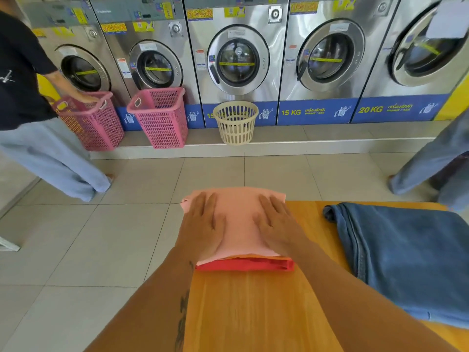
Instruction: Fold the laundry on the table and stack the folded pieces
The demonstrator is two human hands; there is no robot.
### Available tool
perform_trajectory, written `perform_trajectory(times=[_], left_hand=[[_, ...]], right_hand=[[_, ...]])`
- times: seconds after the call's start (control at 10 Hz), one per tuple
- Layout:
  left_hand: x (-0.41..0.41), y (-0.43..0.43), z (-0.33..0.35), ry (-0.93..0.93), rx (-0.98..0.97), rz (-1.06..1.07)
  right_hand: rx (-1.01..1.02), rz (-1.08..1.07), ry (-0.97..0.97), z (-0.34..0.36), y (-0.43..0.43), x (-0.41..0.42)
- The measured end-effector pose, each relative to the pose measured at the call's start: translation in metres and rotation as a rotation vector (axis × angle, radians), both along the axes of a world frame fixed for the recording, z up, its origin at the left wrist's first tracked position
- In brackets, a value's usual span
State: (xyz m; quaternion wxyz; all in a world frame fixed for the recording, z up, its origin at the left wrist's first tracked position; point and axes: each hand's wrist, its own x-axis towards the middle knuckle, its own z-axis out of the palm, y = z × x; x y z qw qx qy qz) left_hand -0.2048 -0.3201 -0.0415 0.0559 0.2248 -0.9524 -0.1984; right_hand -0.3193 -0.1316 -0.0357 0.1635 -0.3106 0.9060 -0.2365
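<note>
Pink folded garment (238,224) tops small stack at far left corner of wooden table (253,308), far edge overhanging; long axis near-far. Orange layer, then red folded piece (245,265) beneath, folded edges facing near. Left hand (203,224) and right hand (276,222) flat on pink cloth, palms down, fingers slightly spread, pointing far. Folded blue jeans (403,260) right, apart from stack. Beyond: pale tiled floor, row of steel washers, two pink baskets (160,115), cream basket (236,121). Bystander (22,80) far left touches pink basket.
</note>
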Motion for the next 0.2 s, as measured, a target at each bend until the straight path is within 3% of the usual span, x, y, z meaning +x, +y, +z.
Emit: perform_trajectory(times=[0.2], left_hand=[[0.053,0.016,0.044,-0.217,-0.105,0.04]], right_hand=[[0.069,-0.131,-0.026,0.047,0.048,0.02]])
